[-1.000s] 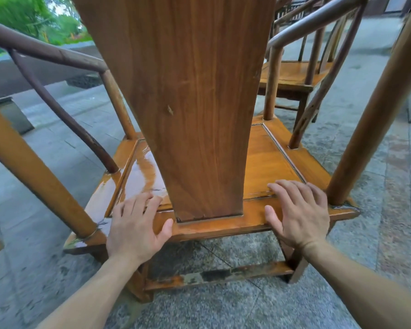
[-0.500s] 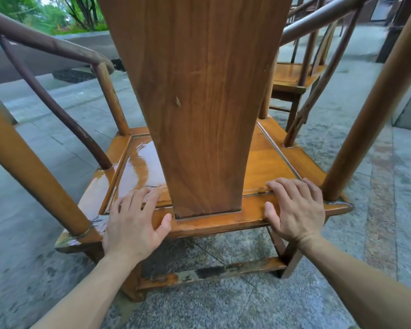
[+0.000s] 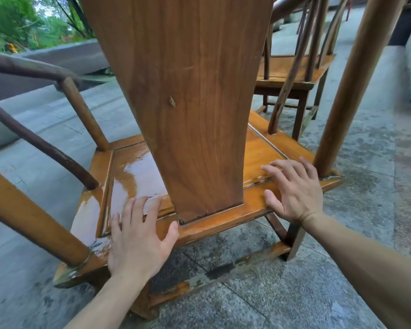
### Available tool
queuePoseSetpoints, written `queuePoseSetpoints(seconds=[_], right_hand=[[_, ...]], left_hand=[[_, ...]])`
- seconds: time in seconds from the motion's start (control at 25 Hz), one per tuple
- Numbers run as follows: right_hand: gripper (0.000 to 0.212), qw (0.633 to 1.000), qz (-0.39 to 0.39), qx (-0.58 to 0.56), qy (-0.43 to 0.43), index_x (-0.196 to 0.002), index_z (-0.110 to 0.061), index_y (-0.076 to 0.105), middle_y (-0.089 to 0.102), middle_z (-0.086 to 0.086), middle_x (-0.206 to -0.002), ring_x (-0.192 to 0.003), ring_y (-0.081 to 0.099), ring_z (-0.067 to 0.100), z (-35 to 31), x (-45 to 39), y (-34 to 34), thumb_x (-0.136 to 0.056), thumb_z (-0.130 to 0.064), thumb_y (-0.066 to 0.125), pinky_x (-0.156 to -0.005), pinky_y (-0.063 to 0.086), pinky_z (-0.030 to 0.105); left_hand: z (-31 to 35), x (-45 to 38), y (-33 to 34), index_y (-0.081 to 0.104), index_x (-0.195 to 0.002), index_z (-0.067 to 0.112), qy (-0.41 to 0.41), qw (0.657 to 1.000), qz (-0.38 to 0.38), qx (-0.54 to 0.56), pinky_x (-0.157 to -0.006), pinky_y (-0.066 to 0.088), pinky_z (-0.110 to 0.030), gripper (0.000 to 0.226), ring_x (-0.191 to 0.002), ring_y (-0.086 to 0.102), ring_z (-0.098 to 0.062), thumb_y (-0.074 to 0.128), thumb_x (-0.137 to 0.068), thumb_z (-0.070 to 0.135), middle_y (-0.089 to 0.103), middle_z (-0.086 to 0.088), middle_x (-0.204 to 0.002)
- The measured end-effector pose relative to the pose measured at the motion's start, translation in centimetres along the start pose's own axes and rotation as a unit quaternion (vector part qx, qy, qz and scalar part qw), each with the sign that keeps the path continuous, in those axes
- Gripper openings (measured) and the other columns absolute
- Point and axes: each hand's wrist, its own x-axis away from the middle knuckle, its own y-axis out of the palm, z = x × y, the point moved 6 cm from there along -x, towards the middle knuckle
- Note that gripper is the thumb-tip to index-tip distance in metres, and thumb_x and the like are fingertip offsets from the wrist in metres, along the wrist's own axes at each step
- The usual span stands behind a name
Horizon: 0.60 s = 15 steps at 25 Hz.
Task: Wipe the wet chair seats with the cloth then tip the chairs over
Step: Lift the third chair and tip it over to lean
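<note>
A wooden armchair (image 3: 199, 115) fills the head view, seen from behind its broad back splat (image 3: 190, 96), which rises from the rear rail of the seat (image 3: 138, 172). The seat panel left of the splat shines with a film of water (pale reflections run across it), while the strip showing to the right of the splat looks duller. The person's left hand (image 3: 138, 238) lies palm down on the rear left part of the seat, fingers straight and slightly spread over the wet panel, thumb stretched toward the foot of the splat; it holds nothing. The right hand (image 3: 292, 191) lies flat on the rear right part of the seat in the same way, fingers extended across the joint between rail and panel, thumb pointing at the splat, also holding nothing. The curved armrest (image 3: 31, 67) sweeps over on the left, carried by a thick rear post (image 3: 33, 217) and thinner spindles; another thick post (image 3: 356, 86) stands just right of the right hand. Below the seat a worn stretcher (image 3: 223, 271) with patchy finish joins the back legs. The chair stands on grey stone paving (image 3: 318, 293). A second wooden chair (image 3: 292, 72) stands beyond, to the right of the splat. Green trees (image 3: 14, 22) show blurred at the upper left.
</note>
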Motion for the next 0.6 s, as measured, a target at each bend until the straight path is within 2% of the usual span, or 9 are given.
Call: queuePoseSetpoints(seconds=[0.44,0.6], right_hand=[[0.056,0.998,0.001,-0.046,-0.048,-0.127,-0.020,0.063,0.064,0.007,-0.122,-0.112,0.060,0.034,3.6,-5.2,5.8,-0.089,-0.054,0.040,-0.110,0.034,0.055],[0.059,0.996,-0.008,-0.064,-0.059,-0.129,-0.020,0.061,0.062,0.009,-0.129,-0.123,0.056,0.034,4.8,-6.7,7.6,-0.091,-0.057,0.034,-0.114,0.029,0.056]], left_hand=[[2.6,-4.2,1.1,0.031,-0.149,0.032,-0.066,0.998,-0.012,-0.020,-0.121,0.014,-0.061,0.075,-0.152,0.016,-0.028,0.014,-0.087,0.070,0.031,-0.003,-0.158],[3.6,-5.5,1.3,0.032,-0.149,0.032,-0.086,0.996,-0.007,-0.033,-0.119,0.015,-0.065,0.073,-0.152,0.016,-0.030,0.017,-0.088,0.069,0.030,-0.004,-0.159]])
